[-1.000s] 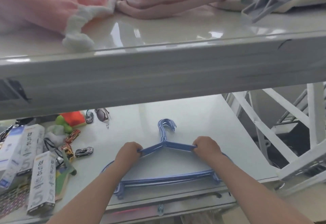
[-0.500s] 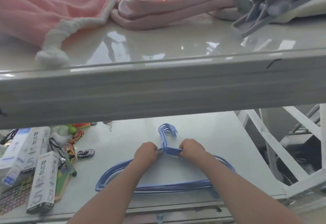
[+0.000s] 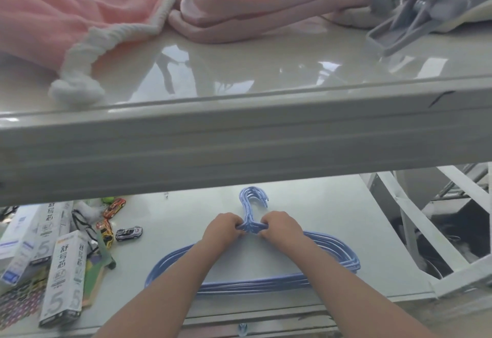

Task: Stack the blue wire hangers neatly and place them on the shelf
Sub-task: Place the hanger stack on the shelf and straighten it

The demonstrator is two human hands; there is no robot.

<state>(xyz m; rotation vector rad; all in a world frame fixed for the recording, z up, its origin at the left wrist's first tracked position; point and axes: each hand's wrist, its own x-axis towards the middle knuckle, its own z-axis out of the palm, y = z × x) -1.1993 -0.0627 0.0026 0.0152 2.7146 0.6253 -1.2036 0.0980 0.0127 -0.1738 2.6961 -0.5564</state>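
Observation:
A bundle of several blue wire hangers (image 3: 330, 252) lies flat on the lower white shelf (image 3: 314, 204), hooks pointing away from me. My left hand (image 3: 222, 228) grips the bundle just left of the neck. My right hand (image 3: 279, 227) grips it just right of the neck. Both fists are closed around the wires, pressed close together below the hooks (image 3: 253, 196). My forearms cover parts of the hangers' shoulders and bottom bars.
The upper shelf's thick front edge (image 3: 239, 146) crosses the view above my hands. Pink cloth (image 3: 80, 13) and grey clips (image 3: 415, 18) lie on top. Boxes (image 3: 66, 276) and toy cars (image 3: 129, 233) crowd the lower shelf's left. A white metal frame (image 3: 426, 231) stands right.
My hands slid inward along the hangers' shoulders from wide apart to the neck. The hangers' wires now lie more closely gathered.

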